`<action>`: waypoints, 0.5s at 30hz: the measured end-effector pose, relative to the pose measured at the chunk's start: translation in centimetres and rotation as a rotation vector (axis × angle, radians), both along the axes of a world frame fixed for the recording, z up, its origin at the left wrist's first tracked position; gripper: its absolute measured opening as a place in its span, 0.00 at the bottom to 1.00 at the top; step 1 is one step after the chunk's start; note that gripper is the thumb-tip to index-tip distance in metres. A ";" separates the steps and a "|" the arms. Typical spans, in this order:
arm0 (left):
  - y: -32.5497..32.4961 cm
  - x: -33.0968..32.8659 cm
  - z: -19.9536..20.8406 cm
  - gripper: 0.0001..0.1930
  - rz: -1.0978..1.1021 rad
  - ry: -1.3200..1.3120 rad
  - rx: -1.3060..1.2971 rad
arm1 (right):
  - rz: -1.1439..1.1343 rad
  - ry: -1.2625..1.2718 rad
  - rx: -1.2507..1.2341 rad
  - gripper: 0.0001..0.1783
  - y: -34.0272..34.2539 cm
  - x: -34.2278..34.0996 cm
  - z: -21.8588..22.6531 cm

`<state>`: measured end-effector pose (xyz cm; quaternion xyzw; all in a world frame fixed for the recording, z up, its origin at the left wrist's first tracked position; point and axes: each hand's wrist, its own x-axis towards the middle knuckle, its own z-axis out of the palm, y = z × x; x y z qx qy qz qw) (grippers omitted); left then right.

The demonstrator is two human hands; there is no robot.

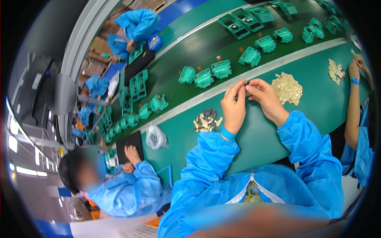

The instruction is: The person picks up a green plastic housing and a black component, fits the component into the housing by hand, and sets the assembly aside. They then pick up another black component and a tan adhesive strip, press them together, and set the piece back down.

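Note:
Over the green table, my left hand [234, 105] and my right hand [266, 98] meet at the fingertips. Between them they pinch a small dark piece [247, 83], mostly covered by the fingers, so its exact kind cannot be made out. A blue band circles my left wrist. To the right of my right hand lies a heap of small flat cream-coloured pieces [287, 88]. Left of my left wrist is a smaller pile of mixed black and cream pieces [207, 120].
Beyond a pale rail [262, 71] runs a dark green belt carrying several green fixtures [221, 69]. A clear plastic bag [156, 137] lies at left, near a co-worker's hand [132, 154] on a black mat. Another co-worker's arm [352, 103] reaches in at right, near more cream pieces [336, 71].

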<state>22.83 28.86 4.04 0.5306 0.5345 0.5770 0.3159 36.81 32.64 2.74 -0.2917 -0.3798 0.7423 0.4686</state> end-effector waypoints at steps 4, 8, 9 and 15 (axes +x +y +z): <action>0.7 1.8 -0.2 0.14 -0.022 0.135 -0.019 | -0.060 -0.003 -0.100 0.05 0.9 1.3 -1.1; 1.0 1.2 -1.7 0.16 -0.045 0.056 0.005 | -0.101 0.068 -0.115 0.04 1.5 1.7 -0.5; 1.1 1.0 -1.6 0.17 -0.082 -0.086 -0.035 | -0.117 0.113 -0.131 0.04 1.7 1.9 -0.2; 2.0 -0.6 -1.9 0.17 -0.313 -0.388 -0.216 | 0.200 0.270 -0.303 0.04 2.7 3.6 -0.6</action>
